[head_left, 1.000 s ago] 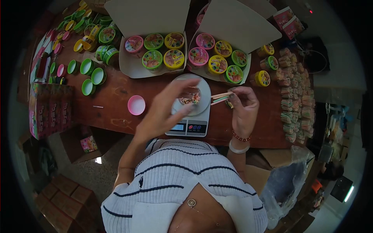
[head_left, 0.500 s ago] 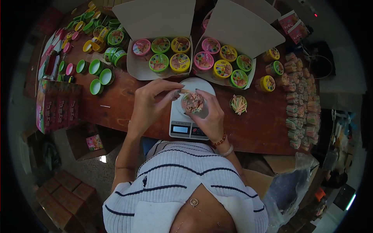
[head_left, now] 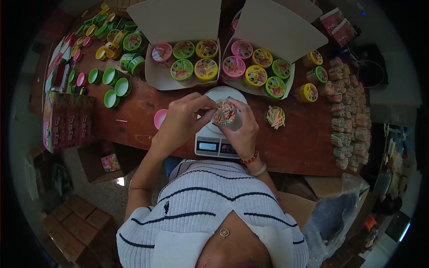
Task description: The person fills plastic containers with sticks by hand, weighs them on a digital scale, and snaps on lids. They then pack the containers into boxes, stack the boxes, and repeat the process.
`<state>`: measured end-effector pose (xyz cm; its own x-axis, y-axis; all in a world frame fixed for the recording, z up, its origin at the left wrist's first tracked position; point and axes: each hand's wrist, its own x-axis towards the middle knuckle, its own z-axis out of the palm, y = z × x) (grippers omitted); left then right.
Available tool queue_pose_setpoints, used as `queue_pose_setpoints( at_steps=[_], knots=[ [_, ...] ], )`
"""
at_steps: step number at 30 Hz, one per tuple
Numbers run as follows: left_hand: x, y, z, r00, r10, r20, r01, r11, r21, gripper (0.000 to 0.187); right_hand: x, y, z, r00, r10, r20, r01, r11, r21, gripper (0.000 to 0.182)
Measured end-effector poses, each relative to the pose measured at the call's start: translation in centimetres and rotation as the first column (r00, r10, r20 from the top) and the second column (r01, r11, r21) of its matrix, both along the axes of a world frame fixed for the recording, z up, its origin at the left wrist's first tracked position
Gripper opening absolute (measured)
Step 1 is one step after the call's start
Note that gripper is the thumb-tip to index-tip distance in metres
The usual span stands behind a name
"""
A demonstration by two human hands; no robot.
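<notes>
A clear cup of thin multicoloured sticks (head_left: 224, 117) is held above the white scale (head_left: 208, 134). My right hand (head_left: 241, 126) wraps round the cup from its right side. At the cup's upper left, my left hand (head_left: 182, 117) has thumb and forefinger pinched at the stick tops; what the fingertips hold is too small to make out. A pink lid (head_left: 160, 119) lies on the table, partly behind my left hand. To the right of the scale stands a small container of loose sticks (head_left: 275, 117).
Two open white boxes (head_left: 157, 80) hold tubs with pink, green and yellow lids. Many stick bundles (head_left: 343, 120) stand at the right. Green lids (head_left: 110, 76) and other lids lie at the left, near pink printed boxes (head_left: 67, 120). An open carton (head_left: 295, 214) is below right.
The pink lid now shows beside my left hand. My left fingers have moved onto the stick tops, and the cup has shifted slightly right and up.
</notes>
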<state>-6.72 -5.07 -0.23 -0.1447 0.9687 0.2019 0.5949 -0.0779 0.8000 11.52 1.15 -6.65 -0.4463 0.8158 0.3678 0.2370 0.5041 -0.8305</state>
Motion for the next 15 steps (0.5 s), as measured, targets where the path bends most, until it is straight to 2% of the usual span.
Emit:
queue_pose_setpoints(
  at_steps=[3,6,8,9,11,12,14,15],
  knots=[
    [0.6,0.4,-1.1,0.998,0.012,-0.059,-0.010,0.999,0.037,0.015,0.1,0.0,-0.1,1.000,-0.009,0.001,0.009,1.000,-0.028,0.063],
    [1.1,0.7,-1.7,0.991,-0.059,-0.118,0.055,0.998,-0.043,0.016,0.3,0.2,-0.6,1.000,-0.006,0.003,0.006,0.998,-0.063,0.066],
    [1.6,1.4,-2.0,0.958,-0.121,-0.260,0.140,0.988,0.058,0.021,0.4,0.3,-0.9,1.000,0.018,0.002,-0.018,0.993,-0.117,0.070],
    [1.8,1.6,-1.9,0.957,-0.135,-0.257,0.155,0.986,0.061,0.021,1.0,0.4,-0.7,1.000,0.003,0.006,-0.002,0.993,-0.115,0.070],
    [1.8,1.4,-1.2,0.979,-0.162,-0.127,0.149,0.983,-0.106,0.029,2.3,0.5,0.0,0.999,-0.029,-0.020,0.028,0.997,-0.066,0.075],
    [1.7,1.3,-0.8,0.977,-0.173,-0.126,0.160,0.982,-0.103,0.029,3.6,0.7,-0.2,0.993,-0.090,-0.077,0.080,0.989,-0.124,0.068],
    [1.4,1.1,0.2,0.978,-0.055,-0.203,0.058,0.998,0.009,0.034,7.0,1.9,-0.1,0.959,-0.248,0.137,0.266,0.955,-0.131,0.054],
    [1.2,1.2,0.9,0.979,-0.025,-0.204,0.028,1.000,0.009,0.035,8.2,3.0,0.1,0.915,-0.327,0.236,0.364,0.921,-0.136,0.041]
  ],
)
